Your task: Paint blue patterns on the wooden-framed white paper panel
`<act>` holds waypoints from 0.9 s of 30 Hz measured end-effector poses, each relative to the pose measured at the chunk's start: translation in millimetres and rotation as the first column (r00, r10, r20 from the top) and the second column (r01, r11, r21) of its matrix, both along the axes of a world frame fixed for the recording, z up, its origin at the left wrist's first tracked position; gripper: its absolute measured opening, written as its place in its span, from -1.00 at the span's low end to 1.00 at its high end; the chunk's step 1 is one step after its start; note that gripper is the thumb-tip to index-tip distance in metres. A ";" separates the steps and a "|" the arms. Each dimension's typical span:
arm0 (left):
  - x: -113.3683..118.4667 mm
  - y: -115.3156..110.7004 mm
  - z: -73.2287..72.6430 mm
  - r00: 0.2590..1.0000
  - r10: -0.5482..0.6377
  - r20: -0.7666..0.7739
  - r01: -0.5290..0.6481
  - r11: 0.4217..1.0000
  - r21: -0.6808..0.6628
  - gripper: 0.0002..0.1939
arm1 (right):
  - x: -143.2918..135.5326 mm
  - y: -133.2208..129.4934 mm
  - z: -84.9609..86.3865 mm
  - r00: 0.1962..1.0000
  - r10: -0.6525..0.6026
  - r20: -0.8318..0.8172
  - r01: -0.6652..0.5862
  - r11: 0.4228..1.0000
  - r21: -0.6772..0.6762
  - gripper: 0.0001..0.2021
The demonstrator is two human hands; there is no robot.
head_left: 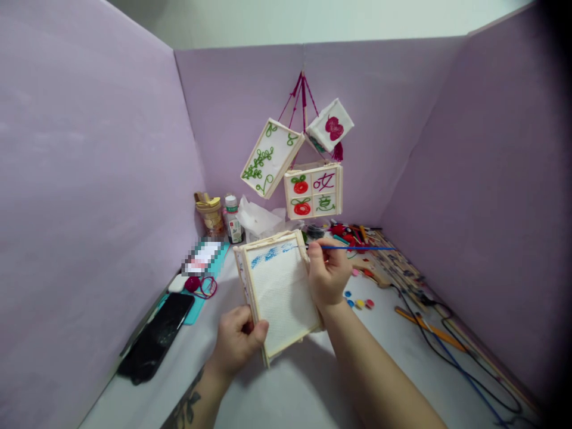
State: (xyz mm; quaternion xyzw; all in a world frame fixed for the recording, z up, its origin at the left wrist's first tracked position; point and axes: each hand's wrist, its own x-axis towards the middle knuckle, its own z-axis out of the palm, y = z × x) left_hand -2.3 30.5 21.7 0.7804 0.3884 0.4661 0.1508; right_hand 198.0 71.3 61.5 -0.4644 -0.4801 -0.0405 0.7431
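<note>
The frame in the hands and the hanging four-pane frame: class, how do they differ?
The frame in the hands has one white pane with only blue dabs along its top; the hanging four-pane frame shows red and green designs. The left hand grips one; the other dangles from cords. Both have pale wooden edges.

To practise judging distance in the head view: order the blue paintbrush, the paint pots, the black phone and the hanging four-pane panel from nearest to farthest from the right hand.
From the right hand:
1. Blue paintbrush, held in its fingers.
2. Paint pots, just right on the table.
3. Hanging four-pane panel, above.
4. Black phone, far left.
</note>
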 end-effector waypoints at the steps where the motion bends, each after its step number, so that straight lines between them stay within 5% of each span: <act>1: 0.1 -0.1 0.2 1.000 -0.002 -0.001 0.002 1.000 0.007 -0.60 | 0.0 -0.3 0.2 1.000 -0.004 -0.012 0.005 1.000 0.015 -0.94; 14: 0.6 0.7 -0.4 1.000 -0.008 0.011 0.008 0.999 0.036 -0.60 | -0.9 -7.5 11.0 0.973 0.000 0.231 -0.037 0.987 0.155 -0.89; 22: 1.1 0.5 -1.1 1.000 -0.005 0.002 0.005 0.999 0.050 -0.60 | -1.7 -7.0 14.7 0.934 -0.055 0.352 -0.008 0.985 0.175 -0.84; 27: 1.9 -0.1 0.4 1.000 -0.017 0.014 0.017 0.999 0.043 -0.60 | -1.8 -7.6 15.9 0.927 0.023 0.375 -0.076 0.989 0.126 -0.85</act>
